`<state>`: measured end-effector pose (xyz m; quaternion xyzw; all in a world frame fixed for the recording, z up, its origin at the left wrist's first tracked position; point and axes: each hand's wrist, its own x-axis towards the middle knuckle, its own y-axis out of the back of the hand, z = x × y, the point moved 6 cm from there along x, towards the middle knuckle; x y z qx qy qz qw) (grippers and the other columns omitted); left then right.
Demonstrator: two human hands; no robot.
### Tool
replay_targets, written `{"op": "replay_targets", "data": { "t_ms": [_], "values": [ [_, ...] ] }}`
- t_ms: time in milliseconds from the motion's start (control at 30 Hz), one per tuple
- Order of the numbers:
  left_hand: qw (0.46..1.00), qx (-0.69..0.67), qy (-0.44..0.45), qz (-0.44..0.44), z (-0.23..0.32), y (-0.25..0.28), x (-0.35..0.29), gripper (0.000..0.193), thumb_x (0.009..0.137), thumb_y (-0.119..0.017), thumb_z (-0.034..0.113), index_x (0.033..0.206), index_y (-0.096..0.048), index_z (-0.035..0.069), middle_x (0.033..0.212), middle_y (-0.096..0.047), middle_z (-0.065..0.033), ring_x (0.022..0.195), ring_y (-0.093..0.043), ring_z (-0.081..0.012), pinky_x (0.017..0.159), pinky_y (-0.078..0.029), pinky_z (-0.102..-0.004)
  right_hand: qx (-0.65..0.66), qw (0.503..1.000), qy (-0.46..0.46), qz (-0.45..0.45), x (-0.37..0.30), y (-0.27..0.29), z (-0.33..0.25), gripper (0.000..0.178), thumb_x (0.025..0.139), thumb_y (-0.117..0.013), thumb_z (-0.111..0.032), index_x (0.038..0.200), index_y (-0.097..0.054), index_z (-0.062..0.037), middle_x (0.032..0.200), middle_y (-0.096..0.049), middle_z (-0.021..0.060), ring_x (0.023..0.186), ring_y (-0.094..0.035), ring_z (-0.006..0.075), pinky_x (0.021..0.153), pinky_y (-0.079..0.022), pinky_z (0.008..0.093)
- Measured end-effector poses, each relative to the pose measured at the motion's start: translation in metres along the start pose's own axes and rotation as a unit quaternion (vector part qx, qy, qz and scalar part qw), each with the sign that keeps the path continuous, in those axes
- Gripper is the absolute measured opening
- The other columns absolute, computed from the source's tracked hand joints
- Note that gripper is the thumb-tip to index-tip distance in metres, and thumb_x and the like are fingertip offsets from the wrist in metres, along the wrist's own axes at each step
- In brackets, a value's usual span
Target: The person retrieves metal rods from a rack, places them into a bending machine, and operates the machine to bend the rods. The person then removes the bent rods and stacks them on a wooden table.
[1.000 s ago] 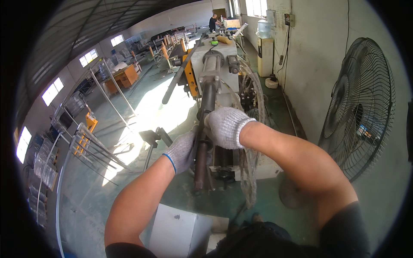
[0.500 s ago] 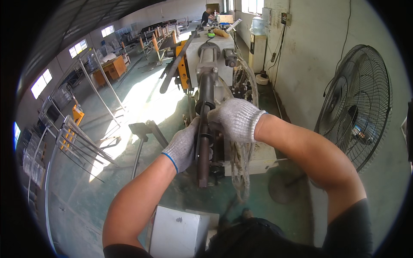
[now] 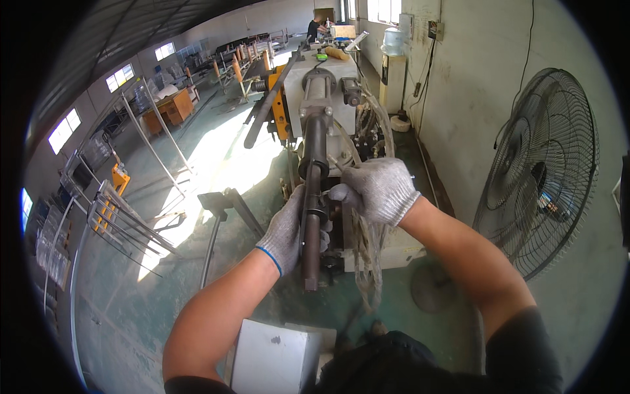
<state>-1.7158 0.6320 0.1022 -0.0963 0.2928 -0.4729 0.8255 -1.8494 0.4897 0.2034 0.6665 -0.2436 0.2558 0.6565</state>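
A dark metal rod (image 3: 310, 256) points toward me from a cylinder (image 3: 319, 90) on the front of a grey machine. A wider black sleeve (image 3: 315, 141) and a collar (image 3: 317, 209) surround it. My left hand (image 3: 287, 226), in a grey knit glove with a blue edge, is wrapped under the rod beside the collar. Its fingertips show on the rod's right side. My right hand (image 3: 379, 187), also gloved, is closed just right of the collar, thumb toward the rod. Whatever it pinches is mostly hidden; a small bright tip shows behind the knuckles.
A large black fan (image 3: 545, 171) stands at the right wall. Clear hoses (image 3: 367, 262) hang below the machine. A white box (image 3: 272, 354) stands near my legs. Metal stands (image 3: 213, 200) and a yellow-handled cart (image 3: 118, 180) are at left. Another person (image 3: 315, 27) works far back.
My right hand has moved right, off the rod, and turned, uncovering the collar. My left hand has shifted slightly right and down, its fingertips now showing past the rod.
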Motion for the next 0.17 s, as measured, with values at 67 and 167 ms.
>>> {"op": "replay_targets", "data": {
  "t_ms": [67,167],
  "values": [
    [0.999,-0.024,0.018,0.041,-0.004,0.003,0.004,0.061,0.118,-0.053,0.072,0.122,-0.072,0.015,0.085,-0.076,-0.0077,0.069,-0.076,-0.0221,0.06,-0.064,-0.0404,-0.039,0.997,-0.033,0.054,0.003,0.002,0.011,0.027,0.104,-0.081,-0.034,0.091,-0.078,-0.0098,0.073,-0.07,0.0145,0.069,-0.072,0.042,0.063,-0.055,0.0539],
    [0.999,-0.021,0.03,0.04,-0.006,0.005,-0.001,0.062,0.115,-0.058,0.074,0.122,-0.072,0.014,0.085,-0.077,-0.0081,0.067,-0.076,-0.0252,0.061,-0.066,-0.0402,-0.047,0.992,-0.08,0.08,0.01,-0.014,0.025,0.035,0.105,-0.082,-0.041,0.087,-0.078,-0.0108,0.072,-0.071,0.0148,0.067,-0.072,0.0414,0.062,-0.055,0.0529]
  ]
}}
